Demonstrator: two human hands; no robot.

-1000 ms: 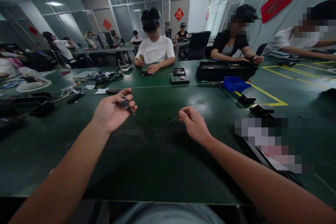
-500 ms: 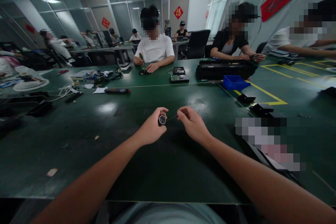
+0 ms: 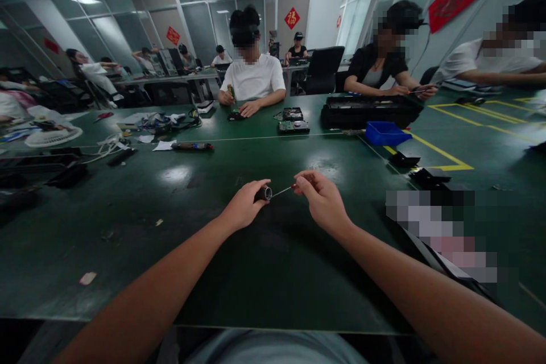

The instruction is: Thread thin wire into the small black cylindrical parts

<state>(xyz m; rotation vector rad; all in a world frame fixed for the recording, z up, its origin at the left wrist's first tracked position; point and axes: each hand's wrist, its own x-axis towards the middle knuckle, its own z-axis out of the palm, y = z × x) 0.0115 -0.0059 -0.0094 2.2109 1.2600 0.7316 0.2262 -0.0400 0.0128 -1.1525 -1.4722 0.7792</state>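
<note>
Low over the green table (image 3: 256, 296), my left hand (image 3: 244, 205) is closed round a small dark cylinder (image 3: 265, 193), its ringed, light-rimmed end turned toward the right. What the cylinder is cannot be made out. My right hand (image 3: 319, 196) pinches the red handle of a thin screwdriver (image 3: 282, 191). The metal shaft points left, and its tip is at the rim of the cylinder's end; whether it touches or goes inside is too small to tell. Fingers hide most of the handle.
A blue bin (image 3: 387, 133) and a long black housing (image 3: 371, 112) stand at the back right. Circuit boards (image 3: 293, 126) lie ahead, and a pen-shaped tool (image 3: 191, 147) lies left of them. A co-worker (image 3: 252, 79) sits opposite. Cables (image 3: 160, 122) are piled at the back left.
My left hand has turned the cylinder so its end faces more to the right instead of toward me. My right hand has shifted slightly right, and more of the screwdriver shaft shows.
</note>
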